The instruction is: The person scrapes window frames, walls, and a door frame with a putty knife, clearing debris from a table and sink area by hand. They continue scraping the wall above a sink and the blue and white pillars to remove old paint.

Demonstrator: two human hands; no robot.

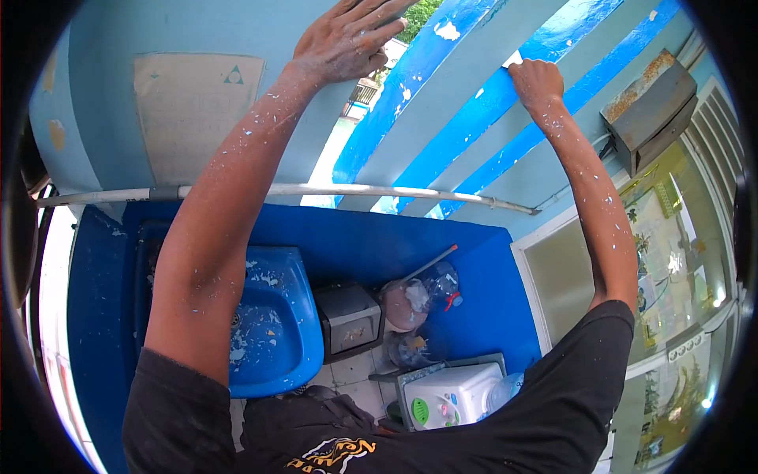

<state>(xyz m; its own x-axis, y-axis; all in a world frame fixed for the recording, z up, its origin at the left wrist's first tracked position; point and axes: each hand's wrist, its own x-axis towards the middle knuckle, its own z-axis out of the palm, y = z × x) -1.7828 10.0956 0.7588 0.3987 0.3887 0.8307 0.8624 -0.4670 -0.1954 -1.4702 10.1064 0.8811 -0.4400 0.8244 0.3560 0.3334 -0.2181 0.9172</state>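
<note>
My left hand [347, 41] is raised at the top edge of the view, beside the opening in the light blue wall. Its fingers stretch out toward the upper right, partly cut off by the frame. Higher on the right, my right hand [539, 84] is closed at a bright blue slat [458, 130]. A small white shape shows at its fingertips, and I cannot tell whether it is a held tool or bare wall. Chipped white spots mark another blue slat [387, 107] between the hands. Pale flakes cling to both forearms.
Below my left arm stands a blue sink [296, 316] strewn with paint flakes. A white pipe [316, 189] crosses the wall. Plastic bottles [442, 286], a dark bin [347, 320] and a white appliance [450, 395] stand on the floor. A rusty metal box [651, 110] hangs at right.
</note>
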